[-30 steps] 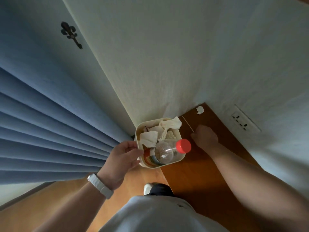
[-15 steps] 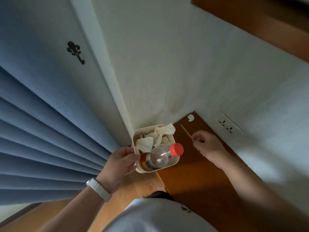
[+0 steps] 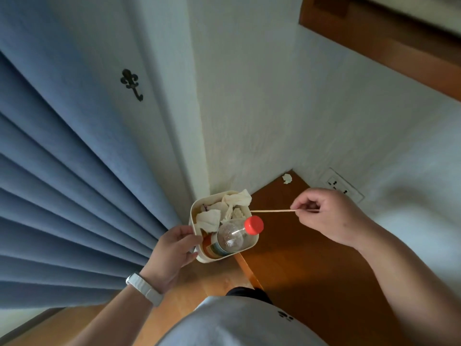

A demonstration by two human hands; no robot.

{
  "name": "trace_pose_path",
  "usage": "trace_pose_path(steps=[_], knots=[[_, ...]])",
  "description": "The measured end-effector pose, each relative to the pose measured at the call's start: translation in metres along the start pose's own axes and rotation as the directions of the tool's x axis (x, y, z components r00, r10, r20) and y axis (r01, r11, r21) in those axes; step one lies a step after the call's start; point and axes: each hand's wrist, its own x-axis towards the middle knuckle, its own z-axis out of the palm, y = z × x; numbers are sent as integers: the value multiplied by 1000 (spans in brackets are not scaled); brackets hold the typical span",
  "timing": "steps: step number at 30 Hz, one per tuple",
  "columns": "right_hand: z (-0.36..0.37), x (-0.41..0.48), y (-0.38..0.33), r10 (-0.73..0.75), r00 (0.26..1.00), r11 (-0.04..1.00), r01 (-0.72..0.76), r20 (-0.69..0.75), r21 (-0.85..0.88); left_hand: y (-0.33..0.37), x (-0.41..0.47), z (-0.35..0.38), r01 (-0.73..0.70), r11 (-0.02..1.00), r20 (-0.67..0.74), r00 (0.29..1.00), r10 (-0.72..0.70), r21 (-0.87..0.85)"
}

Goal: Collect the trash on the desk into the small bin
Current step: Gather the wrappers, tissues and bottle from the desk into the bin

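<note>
Your left hand (image 3: 172,250) grips the cream small bin (image 3: 219,258), fingers curled round its near wall, beside the wooden desk (image 3: 287,250). Crumpled tissues (image 3: 209,218) and 1 red-capped plastic bottle (image 3: 232,237) fill it. Your right hand (image 3: 329,218) pinches a thin wooden stick (image 3: 272,210), its tip just beside the bin's rim. 1 paper scrap (image 3: 287,178) lies in the desk's far corner.

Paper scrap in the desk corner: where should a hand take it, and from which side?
Probably pinch the paper scrap across its top, from above on the near side: it is a small crumpled wad, and two walls meet just behind it.
</note>
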Motion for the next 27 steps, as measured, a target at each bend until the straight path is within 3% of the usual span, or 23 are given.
trace_pose_path(steps=[5, 10, 15, 21, 27], knots=[[29, 25, -23, -88, 996, 960, 91, 24, -266, 1, -7, -3, -22, 999, 19, 1000, 21, 31], [63, 52, -38, -134, 991, 922, 125, 1, -366, 5, -16, 5, -44, 999, 53, 998, 43, 29], [83, 69, -32, -247, 968, 934, 225, -46, -278, 4, -20, 11, -43, 999, 84, 996, 41, 25], [89, 76, -16, -267, 962, 953, 255, -53, -161, 1, -16, 13, -28, 998, 43, 999, 25, 55], [62, 75, 23, -146, 983, 988, 151, -112, 33, -3, -5, 15, -2, 998, -17, 1000, 3, 63]])
